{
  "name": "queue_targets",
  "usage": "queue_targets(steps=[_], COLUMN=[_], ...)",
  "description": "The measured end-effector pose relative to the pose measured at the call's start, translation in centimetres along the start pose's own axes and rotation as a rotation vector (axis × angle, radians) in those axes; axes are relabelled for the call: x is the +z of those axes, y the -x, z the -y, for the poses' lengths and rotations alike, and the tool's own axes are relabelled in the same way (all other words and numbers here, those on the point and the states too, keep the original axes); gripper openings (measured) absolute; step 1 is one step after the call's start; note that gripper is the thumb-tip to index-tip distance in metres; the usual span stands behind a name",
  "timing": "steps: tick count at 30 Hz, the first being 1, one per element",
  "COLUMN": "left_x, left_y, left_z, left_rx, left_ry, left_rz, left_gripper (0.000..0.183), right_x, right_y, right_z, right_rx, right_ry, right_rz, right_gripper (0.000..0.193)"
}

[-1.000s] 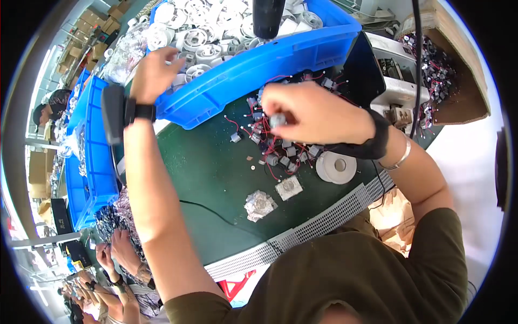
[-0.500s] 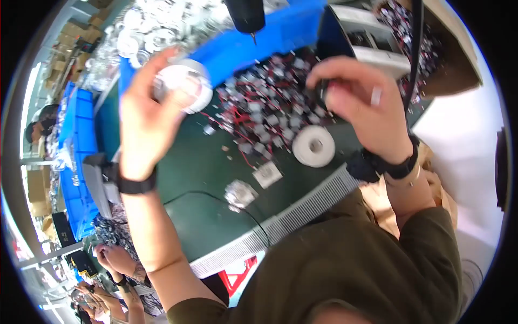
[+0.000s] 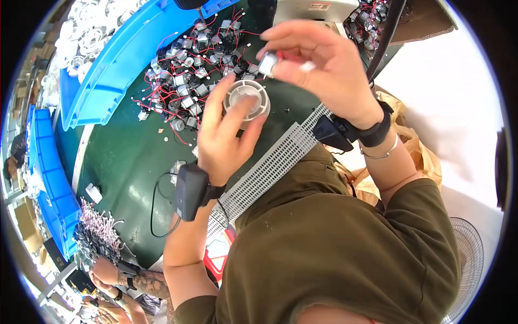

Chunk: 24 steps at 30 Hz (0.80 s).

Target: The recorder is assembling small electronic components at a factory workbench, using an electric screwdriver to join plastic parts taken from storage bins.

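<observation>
Sitting under the left hand's (image 3: pixel 221 144) spread fingers, the white plastic cup (image 3: pixel 242 90) has just come away from the blue bin (image 3: pixel 115 60), so both parts are now close together: the right hand (image 3: pixel 330 74) pinches a small motor (image 3: pixel 267 65) nearby. Beyond the left hand lies a motor pile (image 3: pixel 186 81); the bin is farther left.

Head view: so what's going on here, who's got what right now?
A person works with both bare hands over a green table. The left hand has its fingers over a white, round, ribbed plastic housing; whether it grips it firmly is unclear. The right hand holds a small silver motor, apart from the housing. A pile of wired motors lies beyond the left hand, with a blue bin of white plastic parts farther left.
</observation>
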<state>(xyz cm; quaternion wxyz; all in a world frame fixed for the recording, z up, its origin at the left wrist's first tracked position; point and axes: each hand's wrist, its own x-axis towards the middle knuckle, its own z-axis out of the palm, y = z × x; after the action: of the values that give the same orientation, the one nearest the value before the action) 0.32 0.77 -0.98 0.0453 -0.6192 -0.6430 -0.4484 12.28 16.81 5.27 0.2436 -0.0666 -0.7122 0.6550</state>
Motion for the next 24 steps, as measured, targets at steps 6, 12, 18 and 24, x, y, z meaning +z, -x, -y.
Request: queue_targets(steps=[6,12,18,24], left_x=[-0.2,0.1,0.2,-0.6], left_y=[-0.1,-0.6,0.6,3.1], left_z=[-0.7,0.2,0.4,-1.0], left_rx=[-0.157,-0.203,-0.22,-0.448], left_ry=[0.082,0.021,0.261,0.212], left_rz=[0.013,-0.009,-0.044,-0.095], left_gripper=[0.069,0.068,0.069,0.064], right_x=[0.4,1.9,3.1,2.2], right_y=[1.0,0.4,0.0,-3.3], right_z=[-1.5,-1.5,-2.2,1.2], right_rx=[0.102,-0.167,-0.319,-0.459], right_ry=[0.141,0.591,0.876,0.588], right_rz=[0.144,0.177,0.277,-0.093], right_gripper=[0.022,0.027,0.02,0.016])
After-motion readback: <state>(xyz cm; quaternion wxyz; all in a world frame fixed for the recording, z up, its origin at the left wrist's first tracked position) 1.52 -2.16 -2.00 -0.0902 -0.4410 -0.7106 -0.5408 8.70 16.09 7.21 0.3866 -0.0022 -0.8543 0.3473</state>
